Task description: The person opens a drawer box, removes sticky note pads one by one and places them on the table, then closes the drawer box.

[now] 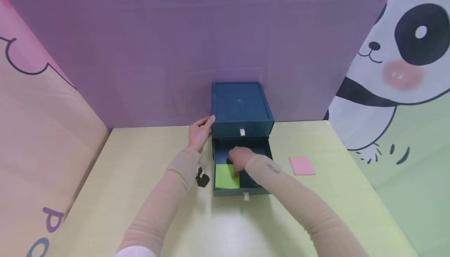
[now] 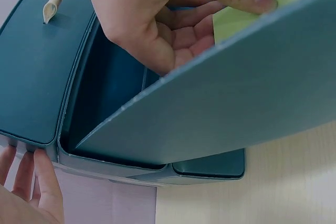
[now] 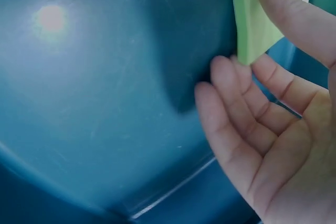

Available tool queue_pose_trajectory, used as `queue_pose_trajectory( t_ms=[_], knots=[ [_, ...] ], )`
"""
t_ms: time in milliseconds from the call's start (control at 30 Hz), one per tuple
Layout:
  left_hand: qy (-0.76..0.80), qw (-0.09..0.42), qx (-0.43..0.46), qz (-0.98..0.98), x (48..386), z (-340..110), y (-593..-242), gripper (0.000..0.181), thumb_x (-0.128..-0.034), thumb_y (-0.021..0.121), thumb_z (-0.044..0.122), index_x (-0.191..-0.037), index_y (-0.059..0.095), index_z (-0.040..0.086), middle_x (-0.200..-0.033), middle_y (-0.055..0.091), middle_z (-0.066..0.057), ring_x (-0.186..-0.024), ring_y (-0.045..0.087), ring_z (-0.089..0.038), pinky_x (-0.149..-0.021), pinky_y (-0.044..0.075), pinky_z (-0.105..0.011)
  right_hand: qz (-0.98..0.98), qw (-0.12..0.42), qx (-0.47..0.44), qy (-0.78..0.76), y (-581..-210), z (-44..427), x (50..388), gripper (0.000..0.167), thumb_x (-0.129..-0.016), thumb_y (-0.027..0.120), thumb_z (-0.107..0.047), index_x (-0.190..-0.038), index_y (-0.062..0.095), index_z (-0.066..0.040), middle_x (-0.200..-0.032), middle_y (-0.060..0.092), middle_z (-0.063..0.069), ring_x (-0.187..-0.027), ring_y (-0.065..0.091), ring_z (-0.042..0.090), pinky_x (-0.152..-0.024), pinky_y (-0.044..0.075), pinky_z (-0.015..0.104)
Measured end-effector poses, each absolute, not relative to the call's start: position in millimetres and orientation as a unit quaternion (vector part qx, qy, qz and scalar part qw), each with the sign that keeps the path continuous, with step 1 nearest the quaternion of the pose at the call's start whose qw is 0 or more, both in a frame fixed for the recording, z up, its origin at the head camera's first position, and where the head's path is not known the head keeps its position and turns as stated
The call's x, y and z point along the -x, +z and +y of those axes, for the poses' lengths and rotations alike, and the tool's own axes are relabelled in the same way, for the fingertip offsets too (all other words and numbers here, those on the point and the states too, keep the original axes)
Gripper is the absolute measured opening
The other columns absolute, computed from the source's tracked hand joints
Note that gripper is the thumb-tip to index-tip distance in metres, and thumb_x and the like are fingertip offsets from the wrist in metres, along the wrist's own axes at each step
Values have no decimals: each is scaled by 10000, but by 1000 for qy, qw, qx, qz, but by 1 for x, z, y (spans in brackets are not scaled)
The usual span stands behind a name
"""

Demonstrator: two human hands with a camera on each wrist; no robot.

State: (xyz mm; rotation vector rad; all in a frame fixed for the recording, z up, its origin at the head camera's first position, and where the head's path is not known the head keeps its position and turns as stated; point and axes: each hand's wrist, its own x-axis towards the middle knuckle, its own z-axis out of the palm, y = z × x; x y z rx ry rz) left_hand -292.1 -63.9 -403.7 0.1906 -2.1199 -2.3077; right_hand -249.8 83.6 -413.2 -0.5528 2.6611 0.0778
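Note:
A dark blue drawer box [image 1: 242, 102] stands at the back of the table, its lower drawer [image 1: 230, 191] pulled out. Inside the drawer, at its left front, is a green sticky-note pad [image 1: 225, 177]. My right hand [image 1: 240, 157] reaches into the drawer and pinches the pad [image 3: 252, 24] between thumb and fingers, as the right wrist view shows. My left hand [image 1: 199, 134] rests its fingertips against the left side of the box; in the left wrist view those fingers [image 2: 44, 177] touch the edge of the upper part.
A pink sticky-note pad [image 1: 302, 165] lies on the table right of the drawer. A small black object [image 1: 202, 179] lies left of the drawer, near my left sleeve. Behind the box hangs a purple backdrop [image 1: 147, 54], with a panda print [image 1: 404, 73] at the right.

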Motion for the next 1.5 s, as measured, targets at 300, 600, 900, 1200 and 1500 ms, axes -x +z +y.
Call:
queue_pose_trajectory(
  t_ms=[300,600,900,1200,1500],
  knots=[
    [-737,-4,-57,-673,293,-66,-401,436,-897,642,339,-1252,623,86,-1290,585,-79,-1197,532,-211,-968,488,-400,954,250,155,-64,-411,89,255,386,-645,869,-184,-951,667,-67,-890,647,27,-786,561,160,-775,525,324],
    [-739,-7,-59,-671,294,-67,-400,435,-900,640,340,-1254,622,89,-1310,574,-78,-1203,531,-223,-977,482,-405,949,260,160,-82,-414,92,256,256,-680,849,-189,-831,685,-63,-784,604,-2,-674,464,133,-615,442,258],
    [-736,-6,-57,-675,294,-65,-401,437,-897,642,344,-1248,626,86,-1305,579,-83,-1204,532,-228,-978,482,-401,939,288,158,-105,-417,99,264,287,-790,762,-249,-979,710,-39,-974,663,37,-833,557,139,-860,503,326],
    [-738,-8,-58,-672,293,-65,-400,432,-895,646,340,-1242,630,82,-1299,583,-86,-1196,537,-229,-973,485,-403,916,324,144,-185,-422,110,271,240,-863,660,-208,-996,667,-8,-895,602,37,-754,538,117,-715,501,238],
    [-739,-12,-63,-671,292,-65,-403,433,-897,644,339,-1250,625,90,-1314,575,-76,-1201,538,-223,-975,484,-399,874,348,39,-338,-432,121,270,611,-856,685,-229,-1346,453,52,-1274,578,152,-1115,587,244,-968,482,373]
  ],
)
